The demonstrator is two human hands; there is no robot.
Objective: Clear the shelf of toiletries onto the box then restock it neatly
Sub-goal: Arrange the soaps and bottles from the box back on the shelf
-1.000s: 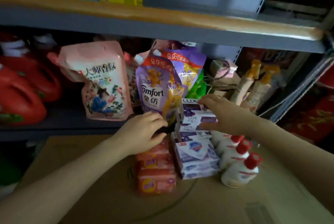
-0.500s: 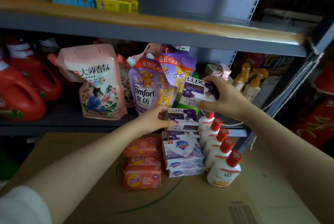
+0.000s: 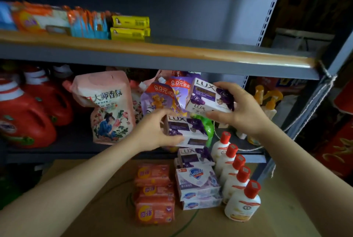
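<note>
My right hand [image 3: 239,109] grips a white and purple LUX soap box [image 3: 207,96], lifted just below the upper shelf's front edge [image 3: 172,59]. My left hand [image 3: 155,128] grips a second LUX box [image 3: 188,130] lower down, in front of the middle shelf. One more LUX box [image 3: 194,157] lies on the cardboard box [image 3: 91,198] below. Beside it are orange soap packs [image 3: 154,192], Safeguard soap boxes [image 3: 198,184] and a row of white bottles with red caps [image 3: 236,173].
On the upper shelf stand yellow boxes [image 3: 129,27] and orange and blue packs [image 3: 57,20] at the left; its right part is bare. The middle shelf holds red detergent jugs [image 3: 24,114], a pink refill pouch [image 3: 107,106], purple pouches [image 3: 162,97] and spray bottles [image 3: 268,101].
Both hands rose from the pile on the cardboard box. The right hand lifted its LUX box up toward the upper shelf, and the left hand took hold of another LUX box and raised it.
</note>
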